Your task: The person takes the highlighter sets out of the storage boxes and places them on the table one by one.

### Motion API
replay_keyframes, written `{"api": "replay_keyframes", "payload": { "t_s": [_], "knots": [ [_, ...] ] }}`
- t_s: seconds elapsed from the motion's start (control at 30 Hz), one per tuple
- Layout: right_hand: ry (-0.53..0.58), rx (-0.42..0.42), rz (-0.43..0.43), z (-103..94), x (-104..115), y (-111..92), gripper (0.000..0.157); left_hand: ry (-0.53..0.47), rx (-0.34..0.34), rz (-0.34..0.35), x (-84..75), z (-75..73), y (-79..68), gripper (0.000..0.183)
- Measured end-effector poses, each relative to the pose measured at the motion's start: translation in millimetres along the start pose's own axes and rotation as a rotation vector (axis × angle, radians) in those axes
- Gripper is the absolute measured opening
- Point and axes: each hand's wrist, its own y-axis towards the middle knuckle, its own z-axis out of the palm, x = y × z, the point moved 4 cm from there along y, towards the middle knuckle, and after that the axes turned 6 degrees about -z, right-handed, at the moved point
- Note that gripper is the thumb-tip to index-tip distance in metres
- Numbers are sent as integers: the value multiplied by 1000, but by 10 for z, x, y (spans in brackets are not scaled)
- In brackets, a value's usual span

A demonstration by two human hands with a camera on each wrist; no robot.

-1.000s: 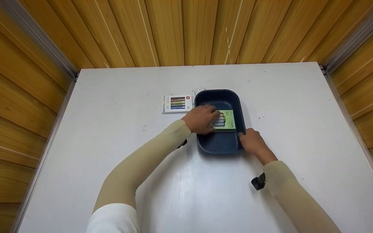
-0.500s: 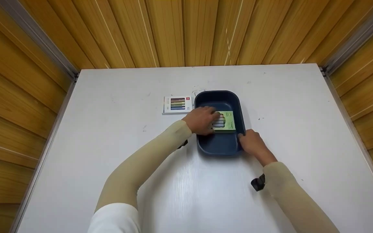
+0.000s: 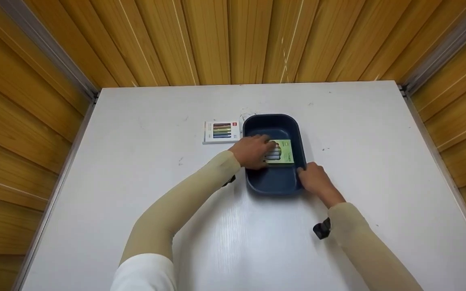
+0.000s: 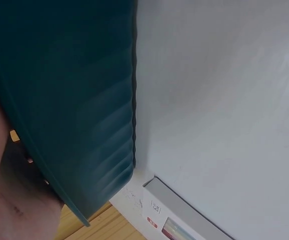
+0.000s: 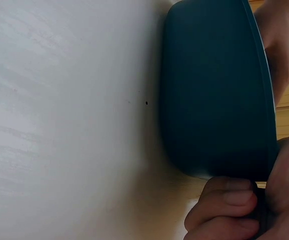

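In the head view a dark blue plastic basin stands on the white table, its long side running away from me. A flat green box, with a window showing pale sticks, lies inside it. My left hand reaches over the basin's left rim and grips the box's left part, covering it. My right hand pinches the basin's right rim near the front corner. In the right wrist view the right fingers curl under the rim from outside. The left wrist view shows the left hand beyond the basin's ribbed side wall.
A white windowed box of coloured sticks lies left of the basin, near its far left corner. The white table spreads around, backed by wood-patterned panels with more panels on both sides.
Both hands, the basin and the green box keep practically the same places. The whole head view has shifted very slightly downward.
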Motion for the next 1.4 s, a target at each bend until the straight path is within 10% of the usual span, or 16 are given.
{"api": "replay_keyframes", "payload": {
  "t_s": [1.4],
  "knots": [
    [-24, -9, -29, 3, -3, 10, 36, 89, -49, 62, 17, -164, -135, 61]
  ]
}}
